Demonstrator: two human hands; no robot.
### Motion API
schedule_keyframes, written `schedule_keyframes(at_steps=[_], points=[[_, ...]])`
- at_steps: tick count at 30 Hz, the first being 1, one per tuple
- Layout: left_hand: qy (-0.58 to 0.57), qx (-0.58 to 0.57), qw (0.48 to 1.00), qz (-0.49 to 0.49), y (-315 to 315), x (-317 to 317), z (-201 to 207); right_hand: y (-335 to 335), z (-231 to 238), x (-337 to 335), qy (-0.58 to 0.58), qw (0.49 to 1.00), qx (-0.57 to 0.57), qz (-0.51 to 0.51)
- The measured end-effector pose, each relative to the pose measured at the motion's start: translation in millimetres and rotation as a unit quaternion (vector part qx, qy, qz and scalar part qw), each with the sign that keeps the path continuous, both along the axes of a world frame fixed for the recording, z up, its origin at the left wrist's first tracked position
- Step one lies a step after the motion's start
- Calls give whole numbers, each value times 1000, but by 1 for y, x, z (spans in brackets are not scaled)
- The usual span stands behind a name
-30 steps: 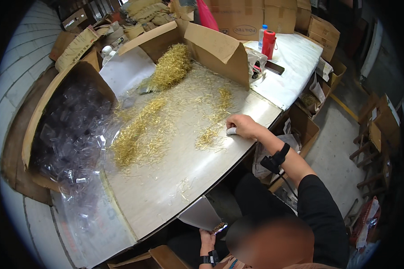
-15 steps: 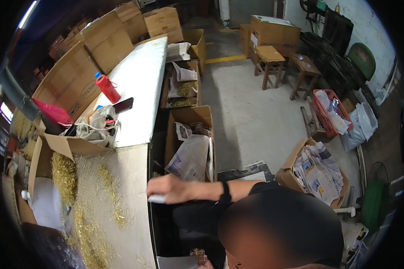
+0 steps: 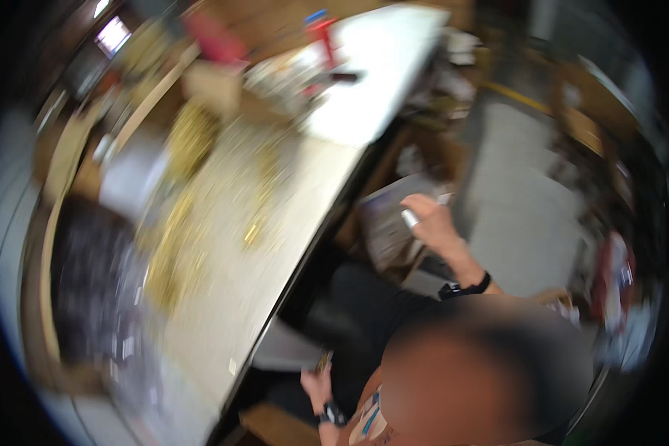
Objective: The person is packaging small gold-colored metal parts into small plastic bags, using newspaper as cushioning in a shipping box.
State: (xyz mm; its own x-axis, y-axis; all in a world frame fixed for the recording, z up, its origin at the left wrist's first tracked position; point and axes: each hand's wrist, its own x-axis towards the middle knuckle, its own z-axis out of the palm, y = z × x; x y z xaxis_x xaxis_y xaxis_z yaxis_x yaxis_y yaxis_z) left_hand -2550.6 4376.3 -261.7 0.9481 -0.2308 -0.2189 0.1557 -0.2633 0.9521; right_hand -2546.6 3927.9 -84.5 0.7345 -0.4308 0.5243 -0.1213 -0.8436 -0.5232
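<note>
My right hand (image 3: 432, 224) is raised over a paper-lined cardboard box (image 3: 385, 223) beside the table. White coverings show on its thumb and perhaps one fingertip; thumb and forefinger look apart, with nothing plainly between them. Low by the table edge, my left hand (image 3: 316, 385) closes around a small bunch of gold-coloured pieces (image 3: 323, 362), partly hidden by the fingers. A pale sheet or tray (image 3: 286, 348) lies against that hand; how it is supported cannot be seen. Many thin gold-coloured pieces (image 3: 172, 249) are strewn along the wooden tabletop (image 3: 297, 193), with a small cluster (image 3: 252, 234) nearer me.
Beyond the wood lies a white board (image 3: 398, 44) bearing a red bottle (image 3: 322, 36), a dark phone (image 3: 346, 76) and a bag (image 3: 282, 78). A larger gold-coloured heap (image 3: 193, 137) sits near a cardboard flap (image 3: 212, 83). Another carton (image 3: 279, 425) stands below my left hand.
The view has swung and blurred. My right hand has gone from the table edge to above the box at the right. My left hand shows more fully, still around the gold-coloured pieces.
</note>
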Motion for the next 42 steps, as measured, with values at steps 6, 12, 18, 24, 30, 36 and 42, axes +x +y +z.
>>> schedule_keyframes(at_steps=[6, 12, 18, 24, 30, 36, 42], points=[[224, -409, 850, 244, 1, -19, 38, 136, 40, 51, -12, 936, 14, 352], [203, -408, 849, 269, 12, -52, 58, 202, 20, 41, 29, 851, 46, 522], [173, -396, 878, 207, 25, -54, 64, 223, 6, 22, 96, 806, 72, 580], [185, -398, 867, 237, 32, -50, 90, 239, 15, 39, 39, 818, 56, 572], [173, -314, 905, 231, 33, -56, 84, 217, 31, 127, 67, 908, 4, 413], [225, -320, 896, 212, 18, -40, 70, 269, 49, 238, 179, 852, -44, 489], [267, -345, 880, 189, 9, -13, 42, 294, 35, 267, 269, 770, -274, 509]])
